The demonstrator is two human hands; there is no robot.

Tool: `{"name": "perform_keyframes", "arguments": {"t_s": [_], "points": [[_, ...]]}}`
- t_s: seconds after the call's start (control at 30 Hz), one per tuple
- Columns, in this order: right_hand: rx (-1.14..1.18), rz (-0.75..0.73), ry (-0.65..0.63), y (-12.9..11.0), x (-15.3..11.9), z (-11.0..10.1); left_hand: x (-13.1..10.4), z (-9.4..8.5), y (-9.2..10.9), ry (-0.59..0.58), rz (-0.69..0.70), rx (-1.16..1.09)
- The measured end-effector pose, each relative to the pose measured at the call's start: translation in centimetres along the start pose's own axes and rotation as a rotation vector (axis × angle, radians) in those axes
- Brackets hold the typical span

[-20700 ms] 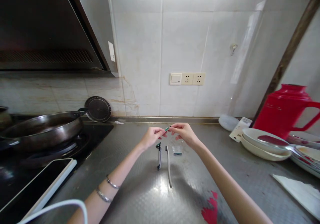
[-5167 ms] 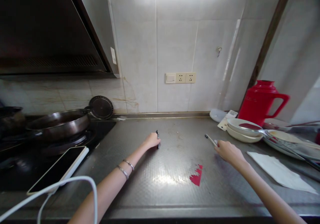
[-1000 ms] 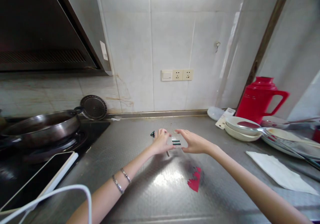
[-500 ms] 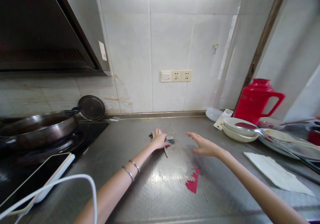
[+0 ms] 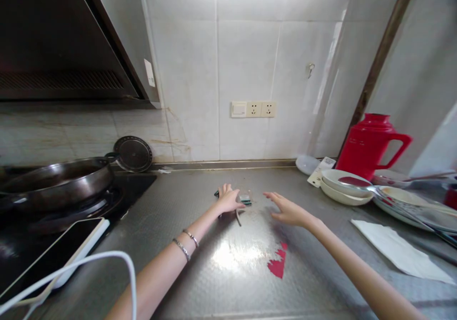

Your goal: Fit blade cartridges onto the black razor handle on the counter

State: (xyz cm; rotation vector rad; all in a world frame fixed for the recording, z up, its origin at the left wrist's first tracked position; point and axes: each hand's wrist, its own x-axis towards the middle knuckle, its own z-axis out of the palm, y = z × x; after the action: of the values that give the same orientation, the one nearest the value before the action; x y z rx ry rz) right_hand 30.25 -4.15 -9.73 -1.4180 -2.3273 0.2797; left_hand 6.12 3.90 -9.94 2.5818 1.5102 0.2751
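Fingers: those of the left hand [image 5: 228,200] are spread and arched over small items on the steel counter [image 5: 321,282]; whether they are clamped on any of them cannot be determined. Fingers and thumb of the right hand [image 5: 287,209] are apart, with nothing between them.

Nearest zone, left: a white cable [image 5: 107,254] loops in front of a phone [image 5: 53,253], which lies screen up. Two bracelets [image 5: 185,244] encircle the left forearm. Center: a ragged red patch [image 5: 277,265] marks the counter surface. Right: a white sheet [image 5: 396,251] lies flat beyond the right forearm.

Working zone: a grey rod [image 5: 238,218] protrudes from under the left hand toward the viewer; its remainder is covered. A clear packet [image 5: 246,199] with dark green strips lies just right of the left thumb, between the two hands; contact with the thumb cannot be confirmed. The end of a dark item [image 5: 216,194] shows left of the left fingers. The right hand is positioned to the right of the packet, clear of it.

Rear zone: a metal pan [image 5: 78,181] stands at left, stacked bowls [image 5: 346,196] at right. Behind the bowls stands a red flask [image 5: 367,148]. A dark round disc [image 5: 134,154] leans against the tiled wall [image 5: 189,72], which carries a switch-and-socket panel [image 5: 253,109].
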Motion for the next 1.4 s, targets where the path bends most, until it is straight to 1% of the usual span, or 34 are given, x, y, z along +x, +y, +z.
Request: {"name": "perform_keyframes", "arguments": {"t_s": [0.07, 0.13, 0.23, 0.37, 0.43, 0.47, 0.53, 0.6, 0.7, 0.87, 1.07, 1.4], "points": [[-0.034, 0.021, 0.032, 0.6, 0.5, 0.7, -0.4, -0.4, -0.6, 0.072, 0.002, -0.018], [-0.076, 0.053, 0.068, 1.4, 1.1, 1.4, -1.0, -0.9, -1.8, 0.142, -0.007, -0.025], [-0.161, 0.126, 0.115, 3.2, 2.2, 2.2, -2.2, -1.7, -4.7, 0.196, -0.074, -0.025], [-0.225, 0.219, 0.177, 5.2, 3.5, 2.9, -3.8, -2.2, -9.8, 0.184, -0.251, 0.010], [-0.240, 0.248, 0.199, 5.7, 3.7, 3.3, -4.4, -2.1, -12.2, 0.154, -0.354, 0.053], [-0.250, 0.263, 0.207, 5.9, 3.7, 3.5, -4.7, -2.0, -13.3, 0.148, -0.380, 0.058], [-0.272, 0.290, 0.217, 5.9, 3.7, 4.0, -5.0, -1.8, -14.9, 0.141, -0.433, 0.063], [-0.293, 0.309, 0.221, 5.9, 3.6, 4.3, -5.3, -1.4, -15.9, 0.141, -0.466, 0.070], [-0.312, 0.322, 0.225, 5.8, 3.5, 4.5, -5.4, -0.8, -16.4, 0.145, -0.472, 0.087], [-0.326, 0.336, 0.232, 5.7, 3.4, 4.4, -5.4, -0.1, -16.0, 0.152, -0.429, 0.133], [-0.334, 0.338, 0.240, 5.5, 3.3, 4.4, -5.6, -0.1, -15.8, 0.151, -0.397, 0.185], [-0.330, 0.334, 0.231, 5.6, 3.3, 4.5, -5.7, -0.2, -15.7, 0.139, -0.400, 0.208]]}}
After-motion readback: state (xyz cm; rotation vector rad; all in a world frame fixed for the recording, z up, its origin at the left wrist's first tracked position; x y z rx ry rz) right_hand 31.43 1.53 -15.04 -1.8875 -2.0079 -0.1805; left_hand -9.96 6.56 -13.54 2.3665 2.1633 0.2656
